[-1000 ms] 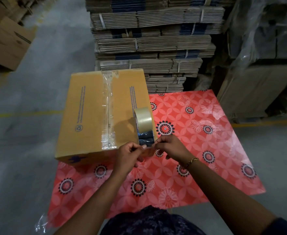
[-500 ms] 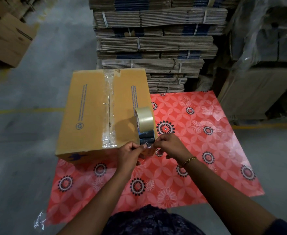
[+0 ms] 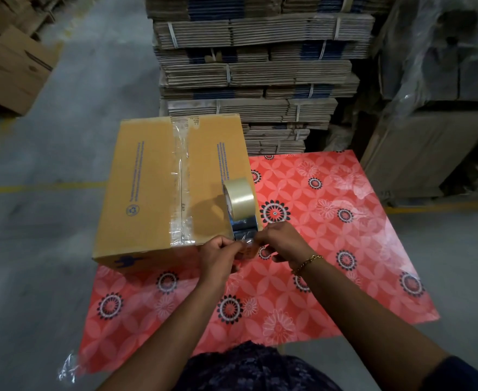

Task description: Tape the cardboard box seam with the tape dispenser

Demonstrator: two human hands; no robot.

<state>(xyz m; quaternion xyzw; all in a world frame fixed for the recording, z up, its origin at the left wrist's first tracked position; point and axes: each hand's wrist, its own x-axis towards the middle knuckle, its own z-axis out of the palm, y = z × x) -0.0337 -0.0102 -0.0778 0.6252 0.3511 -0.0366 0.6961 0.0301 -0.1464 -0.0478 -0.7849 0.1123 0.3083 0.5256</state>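
A closed brown cardboard box stands on a red flowered mat, with clear tape running along its middle seam from the far edge to the near edge. A tape dispenser with a roll of clear tape stands upright on the box's near right corner. My left hand and my right hand meet at the dispenser's near end. Both pinch the loose end of the tape there between their fingertips.
The red flowered mat covers the concrete floor in front of me. Tall strapped stacks of flattened cartons rise right behind the box. More cartons lie far left, and wrapped goods stand at the right.
My hands stay pinched at the dispenser's near end with barely any shift. The box and dispenser have not moved.
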